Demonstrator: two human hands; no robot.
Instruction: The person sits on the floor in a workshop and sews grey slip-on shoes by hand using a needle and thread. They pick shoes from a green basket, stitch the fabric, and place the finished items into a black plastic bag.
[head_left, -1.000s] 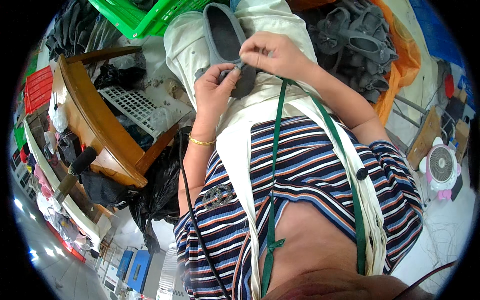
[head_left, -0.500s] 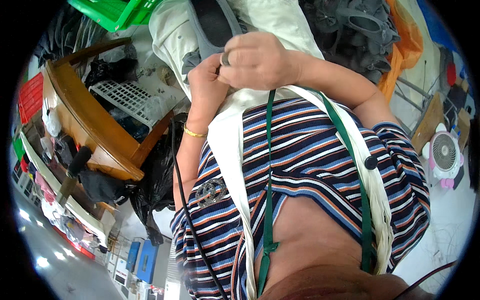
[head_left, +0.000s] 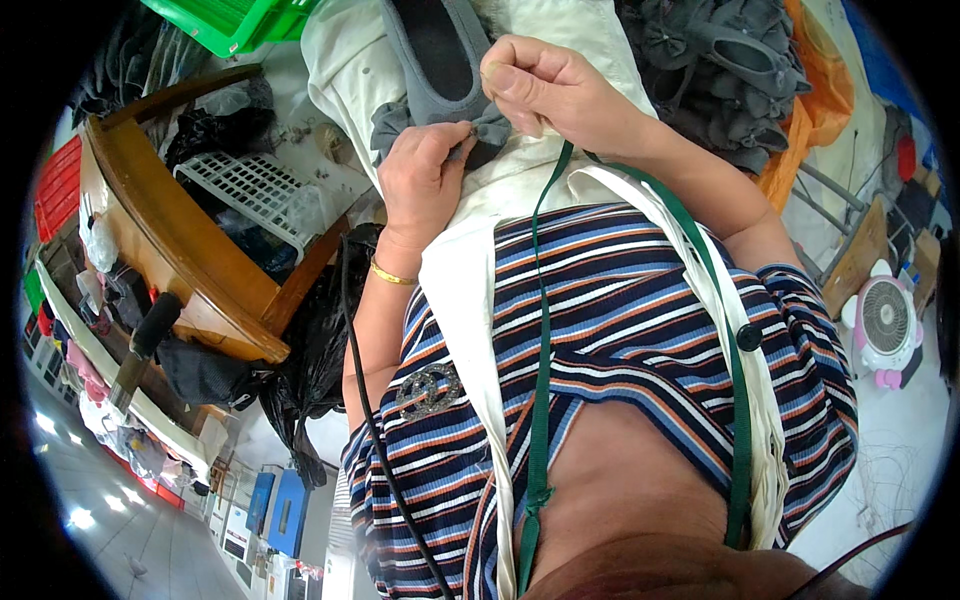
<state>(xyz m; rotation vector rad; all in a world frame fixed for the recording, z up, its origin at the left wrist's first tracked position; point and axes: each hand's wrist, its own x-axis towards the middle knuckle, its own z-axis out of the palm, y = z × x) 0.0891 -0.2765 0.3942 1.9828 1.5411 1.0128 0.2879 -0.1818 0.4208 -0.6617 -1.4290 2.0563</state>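
A grey slip-on shoe (head_left: 402, 62) with a dark insole lies on the white apron (head_left: 345, 50) over my lap. A grey fabric bow (head_left: 389, 124) sits at the shoe's end nearest me. My left hand (head_left: 425, 175) is closed in a pinch at the middle of that bow, and its fingers cover part of it. Just right of the shoe, my right hand (head_left: 560, 90) is raised with thumb and fingers pressed together. Whatever it pinches is too small to make out.
Many grey shoes (head_left: 690, 60) are heaped at the right beside orange cloth (head_left: 815, 90). A brown wooden stool (head_left: 180, 240) and a white plastic basket (head_left: 240, 195) stand left. A green crate (head_left: 225, 30) is at the far left. A small fan (head_left: 885, 315) sits right.
My right hand has moved away from my left, up and to the right. The bow, largely covered before, now shows on both sides of my left fingers.
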